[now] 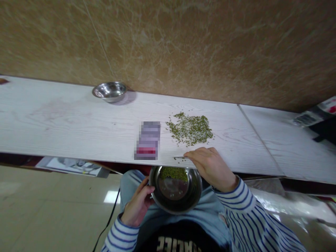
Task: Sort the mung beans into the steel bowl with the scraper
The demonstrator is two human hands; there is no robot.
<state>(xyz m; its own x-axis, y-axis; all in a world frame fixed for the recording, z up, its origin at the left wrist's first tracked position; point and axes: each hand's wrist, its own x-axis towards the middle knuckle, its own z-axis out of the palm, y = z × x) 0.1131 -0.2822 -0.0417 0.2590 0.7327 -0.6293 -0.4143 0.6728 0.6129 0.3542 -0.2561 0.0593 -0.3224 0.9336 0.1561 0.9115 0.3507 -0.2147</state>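
My left hand (139,203) grips the rim of a deep steel bowl (194,199) at its left side. The bowl is held over my lap, just under the table edge, with a heap of green mung beans (173,173) at its far side. At the table's front edge, my right hand (210,166) pinches a thin, pointed metal tool, likely tweezers (179,157). Its tip points left, and a few loose beans lie close to it. Beyond that hand, many mung beans (194,128) are spread across the white tabletop.
A pixelated phone-like rectangle (147,140) lies left of the spread beans. Farther back, a shallow steel bowl (110,91) stands near the brown wall (168,45). Dark and clear-wrapped items (315,119) sit at the right. A black cable (109,220) runs along the floor.
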